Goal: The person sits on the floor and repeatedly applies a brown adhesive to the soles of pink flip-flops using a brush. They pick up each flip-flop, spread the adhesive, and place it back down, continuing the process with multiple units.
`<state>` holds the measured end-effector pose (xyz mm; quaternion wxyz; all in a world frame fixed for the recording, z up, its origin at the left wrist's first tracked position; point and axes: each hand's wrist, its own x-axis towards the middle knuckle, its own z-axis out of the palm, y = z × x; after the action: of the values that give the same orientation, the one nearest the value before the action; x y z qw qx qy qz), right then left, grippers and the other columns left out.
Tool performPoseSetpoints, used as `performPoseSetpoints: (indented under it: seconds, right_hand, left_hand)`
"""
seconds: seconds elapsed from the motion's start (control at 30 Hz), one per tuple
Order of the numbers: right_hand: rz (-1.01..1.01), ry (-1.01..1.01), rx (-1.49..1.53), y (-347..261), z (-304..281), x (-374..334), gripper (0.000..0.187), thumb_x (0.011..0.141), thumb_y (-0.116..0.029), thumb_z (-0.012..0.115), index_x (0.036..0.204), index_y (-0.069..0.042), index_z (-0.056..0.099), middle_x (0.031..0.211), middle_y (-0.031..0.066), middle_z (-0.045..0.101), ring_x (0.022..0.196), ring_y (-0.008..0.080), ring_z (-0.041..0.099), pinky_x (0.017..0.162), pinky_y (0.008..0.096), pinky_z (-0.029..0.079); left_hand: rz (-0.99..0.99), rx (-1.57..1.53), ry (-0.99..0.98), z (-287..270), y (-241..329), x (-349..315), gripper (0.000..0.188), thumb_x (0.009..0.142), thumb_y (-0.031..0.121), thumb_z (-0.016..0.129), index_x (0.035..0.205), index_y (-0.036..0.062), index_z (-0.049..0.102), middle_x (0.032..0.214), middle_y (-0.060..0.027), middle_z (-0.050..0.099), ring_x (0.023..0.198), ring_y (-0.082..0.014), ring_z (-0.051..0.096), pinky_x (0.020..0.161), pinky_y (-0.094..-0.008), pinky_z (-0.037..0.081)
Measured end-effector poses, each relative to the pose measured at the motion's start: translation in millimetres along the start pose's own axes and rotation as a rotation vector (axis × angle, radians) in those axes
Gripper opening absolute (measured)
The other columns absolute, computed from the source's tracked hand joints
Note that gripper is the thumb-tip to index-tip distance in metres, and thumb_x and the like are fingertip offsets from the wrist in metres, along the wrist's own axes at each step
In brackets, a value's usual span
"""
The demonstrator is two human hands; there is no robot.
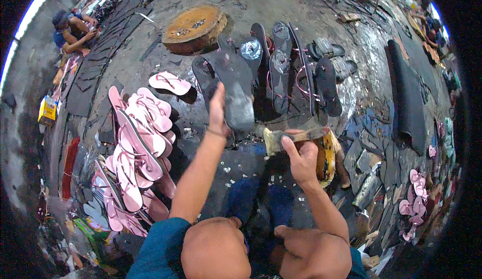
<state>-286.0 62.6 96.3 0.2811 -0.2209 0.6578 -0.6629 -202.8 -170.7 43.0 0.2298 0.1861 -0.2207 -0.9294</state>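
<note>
My left hand point(218, 111) is closed round the edge of a black sandal sole point(236, 91), held tilted over the floor with its dull, greyish face toward me. In my right hand point(303, 161) is a brush point(301, 135), thumb on top, its pale, yellowish bristle end pointing left toward the sole but apart from it. Just under the brush stands a yellow, black-smeared container point(328, 159); its mouth is mostly hidden. Beyond my hands lie several black sandal soles point(279, 73), some with thin pink straps.
Pink flip-flops point(133, 151) are heaped at my left, and a single one point(170, 83) lies apart. A round wooden block point(196, 28) stands farther off. Rolled black sheet point(404, 96) and scraps lie right. Another person point(73, 30) squats at the far left.
</note>
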Motion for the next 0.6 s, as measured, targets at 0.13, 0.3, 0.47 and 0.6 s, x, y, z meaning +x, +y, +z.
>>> performPoseSetpoints:
  seconds: [0.13,0.3,0.47,0.6]
  right_hand:
    - [0.146,-0.088,-0.02,8,16,-21,0.018,0.089,-0.012,0.069,0.101,0.0,0.065,0.085,0.0028,0.065,0.076,0.0113,0.059,0.071,0.0264,0.048]
    - [0.188,0.058,-0.052,23,-24,-25,0.02,0.089,-0.01,0.068,0.105,0.001,0.064,0.094,0.0033,0.064,0.086,0.0114,0.058,0.079,0.0265,0.048]
    - [0.231,0.077,0.09,40,-11,-35,0.025,0.09,-0.012,0.068,0.111,0.0,0.062,0.098,0.0031,0.064,0.089,0.0115,0.059,0.081,0.0262,0.047]
    - [0.238,0.207,-0.018,41,-48,-25,0.026,0.091,-0.014,0.068,0.111,0.0,0.062,0.098,0.0033,0.064,0.089,0.0113,0.059,0.081,0.0253,0.047]
  left_hand:
    - [0.184,-0.098,0.243,-45,79,49,0.053,0.096,0.051,0.05,0.122,0.0057,0.056,0.112,-0.0117,0.065,0.102,-0.0295,0.064,0.089,-0.0464,0.053]
    - [0.27,0.141,0.623,-80,46,38,0.054,0.094,0.045,0.058,0.125,0.0013,0.053,0.118,-0.0143,0.059,0.11,-0.0271,0.057,0.088,-0.0443,0.053]
    - [0.691,0.638,1.224,-242,147,8,0.021,0.083,0.018,0.068,0.089,-0.0004,0.061,0.087,-0.01,0.063,0.074,-0.0195,0.058,0.057,-0.0343,0.048]
    - [0.309,0.333,1.115,-213,103,71,0.03,0.081,0.029,0.073,0.089,0.0028,0.063,0.084,-0.0093,0.063,0.062,-0.0192,0.055,0.053,-0.035,0.045]
